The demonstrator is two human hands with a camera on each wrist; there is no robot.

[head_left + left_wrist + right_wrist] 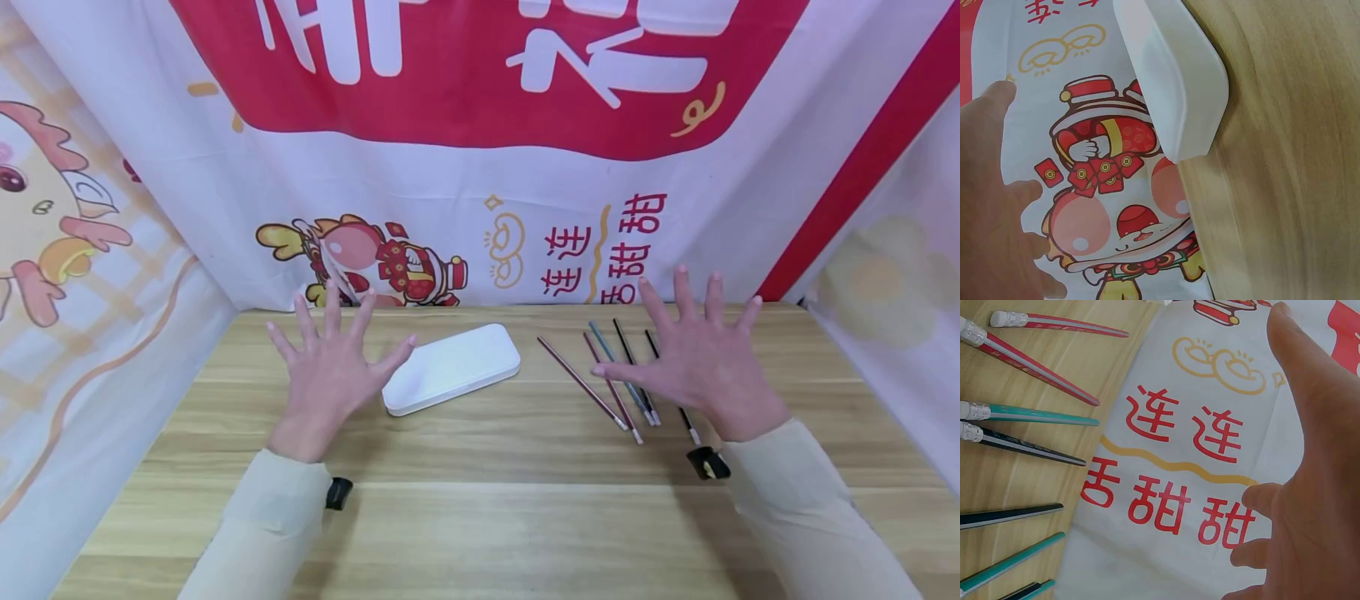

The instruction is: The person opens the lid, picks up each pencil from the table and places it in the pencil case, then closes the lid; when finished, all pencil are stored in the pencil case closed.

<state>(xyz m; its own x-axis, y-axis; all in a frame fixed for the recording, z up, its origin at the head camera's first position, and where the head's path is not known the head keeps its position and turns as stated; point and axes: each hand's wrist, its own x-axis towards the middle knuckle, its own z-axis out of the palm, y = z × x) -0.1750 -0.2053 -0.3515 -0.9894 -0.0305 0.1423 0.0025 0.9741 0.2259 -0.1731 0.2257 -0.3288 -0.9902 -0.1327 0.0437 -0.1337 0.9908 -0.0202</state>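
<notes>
With fingers spread wide, my left hand (326, 379) hovers over the table just left of a white pencil case (452, 369). The case's lid side faces up, and its rounded end shows in the left wrist view (1185, 81). My right hand (701, 367) is likewise spread, held above several pencils at the right. Two red pencils (581, 382), a teal pencil (1041, 417) and a black pencil (1029, 447) lie side by side, white erasers toward me. More black and teal pencils (1016, 562) show lower in the right wrist view, partly hidden by my hand in the head view. Both hands hold nothing.
The wooden table (480, 533) reaches back to a white and red printed cloth (480, 167) hanging upright behind it. Printed cloth side walls stand at the left (97, 275) and right (892, 292). A small black strap piece (708, 462) sits at my right wrist.
</notes>
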